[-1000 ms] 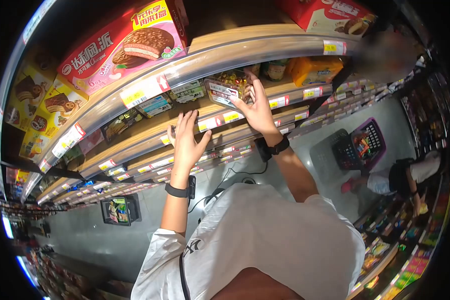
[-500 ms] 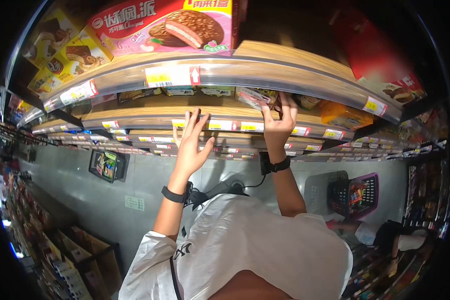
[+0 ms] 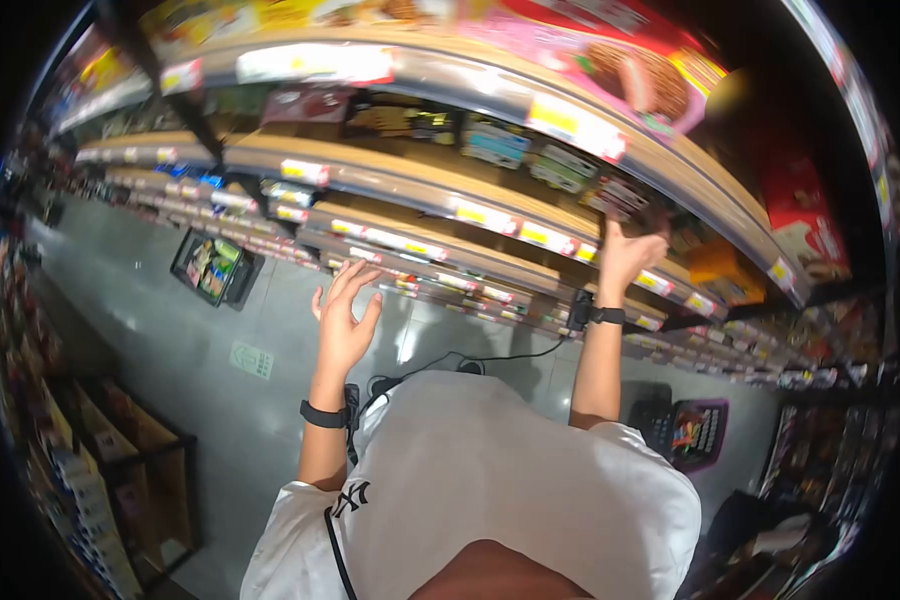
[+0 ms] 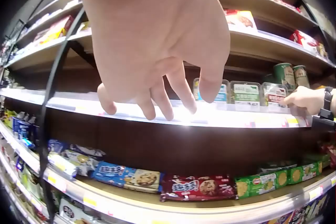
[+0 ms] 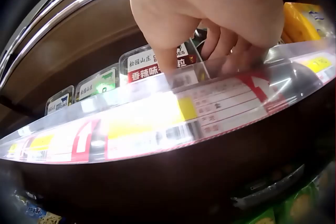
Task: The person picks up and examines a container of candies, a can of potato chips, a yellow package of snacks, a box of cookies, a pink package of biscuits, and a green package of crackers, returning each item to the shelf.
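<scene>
The right hand (image 3: 630, 255) pinches the clear snack box with a red label (image 5: 144, 71), thumb on its front and fingers bent by its side. A second ago the box was tipped up in the hand; now it stands in the row, next to a green-labelled box (image 4: 245, 94). The left hand (image 3: 345, 325) was up by the shelf edge and is now lower and away from it, holding nothing, its fingers loose. The wooden shelf (image 3: 400, 165) has price tags along its front. Blue (image 4: 128, 175) and red cookie packs (image 4: 197, 187) lie on a lower shelf. The grey floor (image 3: 140, 320) is shiny, with a black shopping basket (image 3: 246, 274) on it and a purple-rimmed basket (image 3: 712, 430) further right
</scene>
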{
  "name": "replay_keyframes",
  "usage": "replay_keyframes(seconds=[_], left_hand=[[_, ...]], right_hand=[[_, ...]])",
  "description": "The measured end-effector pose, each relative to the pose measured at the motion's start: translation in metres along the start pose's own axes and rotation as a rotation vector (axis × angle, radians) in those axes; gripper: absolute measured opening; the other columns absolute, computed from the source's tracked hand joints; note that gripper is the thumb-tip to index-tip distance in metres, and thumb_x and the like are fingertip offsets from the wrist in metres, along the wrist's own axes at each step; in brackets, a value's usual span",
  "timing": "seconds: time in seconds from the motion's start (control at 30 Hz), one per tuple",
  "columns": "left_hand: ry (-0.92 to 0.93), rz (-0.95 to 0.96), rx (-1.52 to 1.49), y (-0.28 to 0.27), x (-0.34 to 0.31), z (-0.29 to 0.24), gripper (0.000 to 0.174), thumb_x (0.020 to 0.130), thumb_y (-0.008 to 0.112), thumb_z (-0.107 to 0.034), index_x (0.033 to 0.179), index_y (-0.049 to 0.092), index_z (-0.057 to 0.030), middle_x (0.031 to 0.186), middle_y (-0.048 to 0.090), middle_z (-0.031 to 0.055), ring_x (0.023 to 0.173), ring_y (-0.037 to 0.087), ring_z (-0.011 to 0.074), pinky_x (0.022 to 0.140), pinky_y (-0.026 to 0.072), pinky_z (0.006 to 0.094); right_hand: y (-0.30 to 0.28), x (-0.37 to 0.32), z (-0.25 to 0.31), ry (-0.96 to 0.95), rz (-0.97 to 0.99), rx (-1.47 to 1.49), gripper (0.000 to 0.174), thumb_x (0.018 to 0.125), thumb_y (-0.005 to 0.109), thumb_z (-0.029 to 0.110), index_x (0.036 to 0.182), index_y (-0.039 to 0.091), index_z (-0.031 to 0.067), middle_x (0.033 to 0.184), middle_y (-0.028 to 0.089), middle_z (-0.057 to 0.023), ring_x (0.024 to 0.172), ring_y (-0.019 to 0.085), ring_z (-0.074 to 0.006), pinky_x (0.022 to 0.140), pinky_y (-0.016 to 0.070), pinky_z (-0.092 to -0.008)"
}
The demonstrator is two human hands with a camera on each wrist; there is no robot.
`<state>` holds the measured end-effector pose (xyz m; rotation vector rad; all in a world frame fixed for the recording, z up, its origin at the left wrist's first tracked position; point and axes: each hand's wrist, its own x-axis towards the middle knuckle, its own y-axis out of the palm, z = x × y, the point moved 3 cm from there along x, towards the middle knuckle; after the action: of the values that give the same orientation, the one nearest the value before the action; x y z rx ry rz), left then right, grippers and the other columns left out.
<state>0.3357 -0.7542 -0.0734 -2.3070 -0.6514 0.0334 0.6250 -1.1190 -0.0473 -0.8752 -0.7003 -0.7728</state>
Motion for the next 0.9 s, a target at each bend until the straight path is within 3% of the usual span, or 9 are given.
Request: replay_keyframes(seconds=[0.1, 0.2, 0.3, 0.37, 0.43, 0.5, 0.57, 0.6, 0.9], left_hand=[[-0.074, -0.050, -0.014, -0.049, -0.026, 0.044, 0.032, 0.095, 0.068, -0.022, 0.126, 0.072, -0.0182, 0.148, 0.062, 0.0063, 0.147, 0.048, 0.0270, 0.122, 0.0130, 0.0571], [-0.163, -0.136, -0.010, -0.102, -0.060, 0.085, 0.031, 0.096, 0.067, -0.021, 0.126, 0.072, -0.0166, 0.140, 0.067, 0.0058, 0.139, 0.056, 0.0259, 0.121, 0.0181, 0.0557], [-0.278, -0.248, -0.101, -0.150, -0.098, 0.122, 0.029, 0.097, 0.067, -0.021, 0.124, 0.072, -0.0140, 0.128, 0.072, 0.0077, 0.128, 0.063, 0.0276, 0.118, 0.0275, 0.0495], [-0.349, -0.298, -0.070, -0.171, -0.125, 0.137, 0.027, 0.098, 0.066, -0.019, 0.122, 0.072, -0.0108, 0.122, 0.074, 0.0100, 0.119, 0.067, 0.0290, 0.111, 0.0374, 0.0450], [-0.359, -0.364, -0.092, -0.192, -0.145, 0.149, 0.025, 0.099, 0.066, -0.017, 0.121, 0.072, -0.0077, 0.117, 0.075, 0.0108, 0.113, 0.070, 0.0283, 0.103, 0.0455, 0.0407], [-0.321, -0.458, -0.186, -0.200, -0.171, 0.156, 0.024, 0.100, 0.065, -0.015, 0.121, 0.073, -0.0047, 0.114, 0.077, 0.0102, 0.109, 0.071, 0.0254, 0.094, 0.0517, 0.0368], [-0.406, -0.476, -0.202, -0.212, -0.191, 0.157, 0.025, 0.102, 0.063, -0.015, 0.122, 0.072, -0.0038, 0.115, 0.077, 0.0106, 0.109, 0.072, 0.0239, 0.092, 0.0525, 0.0349], [-0.449, -0.487, -0.214, -0.216, -0.201, 0.158, 0.025, 0.103, 0.062, -0.014, 0.123, 0.072, -0.0033, 0.115, 0.077, 0.0107, 0.109, 0.072, 0.0232, 0.091, 0.0530, 0.0339], [-0.731, -0.672, -0.293, -0.247, -0.246, 0.224, 0.026, 0.104, 0.061, -0.015, 0.124, 0.071, -0.0007, 0.112, 0.077, 0.0126, 0.102, 0.074, 0.0192, 0.090, 0.0551, 0.0319]], right_hand=[[0.016, -0.011, 0.016, 0.258, 0.159, -0.225, 0.107, 0.071, 0.090, 0.057, 0.142, 0.042, -0.0063, 0.136, 0.044, -0.0270, 0.128, 0.043, -0.0437, 0.111, 0.0337, -0.0548], [-0.012, -0.047, 0.104, -0.070, 0.015, 0.149, 0.087, 0.079, 0.088, 0.032, 0.141, 0.039, -0.0043, 0.138, 0.043, -0.0258, 0.130, 0.041, -0.0434, 0.113, 0.0315, -0.0552], [-0.019, -0.119, 0.206, -0.226, 0.228, 0.384, 0.068, 0.083, 0.080, 0.012, 0.139, 0.044, -0.0016, 0.134, 0.050, -0.0202, 0.125, 0.050, -0.0370, 0.110, 0.0382, -0.0493], [0.002, -0.185, 0.264, 0.058, 0.670, 0.742, 0.042, 0.087, 0.075, 0.006, 0.125, 0.058, -0.0003, 0.124, 0.058, -0.0163, 0.111, 0.060, -0.0285, 0.100, 0.0475, -0.0396], [0.006, -0.237, 0.341, -0.197, 0.968, 0.921, 0.022, 0.090, 0.073, 0.005, 0.111, 0.068, 0.0027, 0.117, 0.063, -0.0121, 0.102, 0.064, -0.0210, 0.088, 0.0524, -0.0331], [-0.004, -0.284, 0.411, -0.232, 1.480, 1.062, 0.014, 0.092, 0.073, 0.009, 0.105, 0.072, 0.0042, 0.116, 0.065, -0.0096, 0.105, 0.065, -0.0211, 0.086, 0.0532, -0.0334], [-0.019, -0.322, 0.465, -0.522, 1.720, 1.132, 0.020, 0.093, 0.074, 0.014, 0.111, 0.072, 0.0062, 0.120, 0.065, -0.0071, 0.105, 0.066, -0.0209, 0.084, 0.0537, -0.0327], [-0.028, -0.335, 0.488, -0.669, 1.758, 1.162, 0.021, 0.094, 0.072, 0.016, 0.114, 0.071, 0.0080, 0.121, 0.064, -0.0062, 0.103, 0.066, -0.0209, 0.084, 0.0539, -0.0322], [-0.035, -0.465, 0.607, -0.883, 2.170, 1.254, 0.020, 0.096, 0.069, 0.016, 0.114, 0.070, 0.0059, 0.117, 0.064, -0.0097, 0.095, 0.068, -0.0216, 0.085, 0.0554, -0.0330]])
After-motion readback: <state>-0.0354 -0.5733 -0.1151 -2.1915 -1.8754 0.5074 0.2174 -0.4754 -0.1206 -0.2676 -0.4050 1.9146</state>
